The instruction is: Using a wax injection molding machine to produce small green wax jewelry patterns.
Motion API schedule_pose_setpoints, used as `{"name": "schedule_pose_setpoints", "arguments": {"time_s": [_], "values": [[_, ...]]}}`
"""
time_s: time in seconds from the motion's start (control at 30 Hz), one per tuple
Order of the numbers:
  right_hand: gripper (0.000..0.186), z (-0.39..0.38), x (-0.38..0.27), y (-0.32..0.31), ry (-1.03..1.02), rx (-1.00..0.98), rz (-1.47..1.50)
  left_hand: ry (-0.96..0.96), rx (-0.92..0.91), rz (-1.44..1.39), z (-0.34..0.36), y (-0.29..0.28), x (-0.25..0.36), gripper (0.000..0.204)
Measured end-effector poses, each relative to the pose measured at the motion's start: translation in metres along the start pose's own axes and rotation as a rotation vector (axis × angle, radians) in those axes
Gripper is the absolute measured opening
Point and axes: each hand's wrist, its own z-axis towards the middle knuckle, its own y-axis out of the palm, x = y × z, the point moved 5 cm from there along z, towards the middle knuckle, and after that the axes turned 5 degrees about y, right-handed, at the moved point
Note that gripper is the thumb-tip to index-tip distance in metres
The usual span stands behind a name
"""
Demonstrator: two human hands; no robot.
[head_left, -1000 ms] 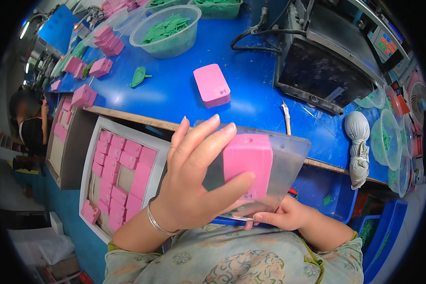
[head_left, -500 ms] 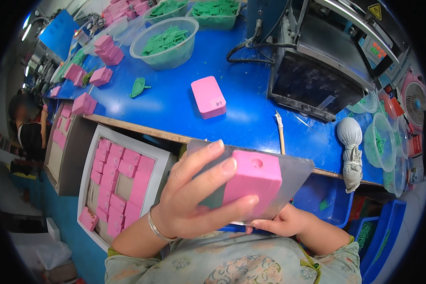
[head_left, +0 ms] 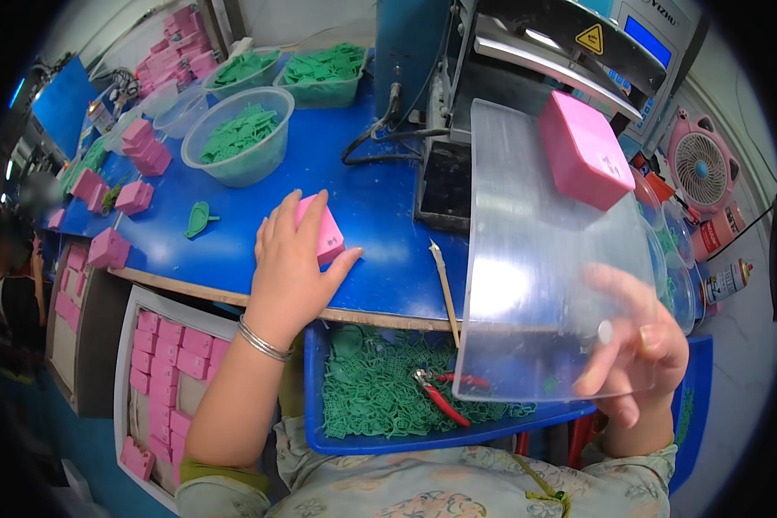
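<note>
My left hand (head_left: pixel 289 263) is on a pink block (head_left: pixel 324 226) lying on the blue table, fingers over its top and thumb at its near right corner. My right hand (head_left: pixel 630 354) grips the lower right of a clear plastic plate (head_left: pixel 522 268), seen through it. A second pink block (head_left: pixel 583 147) sits on the plate's upper right. A pale pointed tool (head_left: pixel 443 285) lies between the hands. Below them a blue tray (head_left: pixel 371 406) holds green scraps and red-handled cutters (head_left: pixel 440 401).
The blue table (head_left: pixel 388 276) bears green-filled bowls (head_left: pixel 233 147) and pink block stacks (head_left: pixel 147 151). A machine (head_left: pixel 501 34) and fan (head_left: pixel 699 164) stand right. A white-framed tray (head_left: pixel 168 354) of pink blocks is lower left. A co-worker (head_left: pixel 17 285) is far left.
My left hand has left the plate and moved up to the table's block. My right hand has raised the plate and its block up and right. The view has shifted, uncovering the scrap tray.
</note>
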Motion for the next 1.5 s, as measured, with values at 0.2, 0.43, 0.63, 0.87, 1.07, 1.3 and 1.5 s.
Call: {"name": "schedule_pose_setpoints", "arguments": {"time_s": [0.2, 0.43, 0.63, 0.87, 1.07, 1.3, 1.5], "values": [[0.066, 0.022, -0.027, -0.012, -0.018, 0.019, 0.007, -0.012, 0.009, -0.009, 0.0, 0.001, 0.003, 0.063], [0.047, 0.052, -0.05, -0.028, -0.315, 0.308, -0.202, -0.005, 0.031, 0.018, -0.005, 0.001, 0.0, 0.064], [0.037, 0.048, -0.055, -0.049, -0.426, 0.453, -0.596, -0.01, 0.029, -0.002, -0.003, 0.001, 0.004, 0.064], [0.042, 0.058, -0.039, -0.06, -0.47, 0.594, -0.622, 0.033, 0.083, 0.111, -0.003, -0.004, 0.009, 0.06], [0.041, 0.059, -0.038, -0.06, -0.464, 0.515, -0.561, 0.013, 0.054, 0.14, -0.002, -0.003, 0.012, 0.061], [0.038, 0.061, -0.046, -0.057, -0.313, 0.515, -0.501, 0.022, 0.035, 0.079, -0.001, 0.0, 0.009, 0.061], [0.036, 0.059, -0.041, -0.061, -0.267, 0.521, -0.513, 0.018, 0.047, 0.09, -0.001, 0.001, 0.005, 0.061]]}}
